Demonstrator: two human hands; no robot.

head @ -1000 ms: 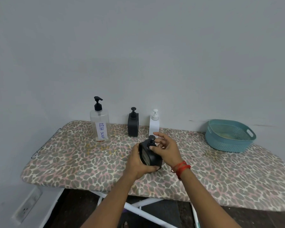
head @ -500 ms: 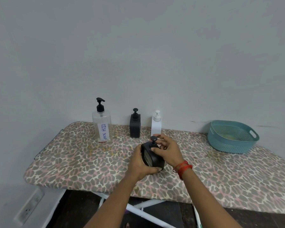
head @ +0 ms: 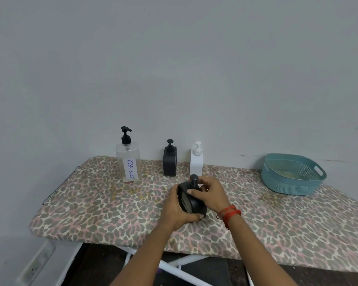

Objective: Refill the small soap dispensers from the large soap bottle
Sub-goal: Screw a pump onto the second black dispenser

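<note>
A small black soap dispenser [head: 187, 200] stands tilted on the leopard-print board [head: 95, 203] near its front middle. My left hand [head: 177, 209] grips its body from the left and below. My right hand [head: 210, 193] curls round its pump collar just under the black pump head. A large clear bottle [head: 128, 159] labelled DISH SOAP, with a black pump, stands at the back left. A second black dispenser [head: 169, 162] and a white dispenser [head: 196, 161] stand upright beside it along the wall.
A teal plastic basket [head: 291, 175] sits at the back right of the board. The grey wall runs right behind the bottles. White board legs [head: 174, 265] and a dark floor show below the front edge. A wall socket [head: 36, 263] is low on the left.
My right fingers have closed further round the pump collar of the black dispenser. My left hand keeps its hold on the body. The dispenser stays in the same spot.
</note>
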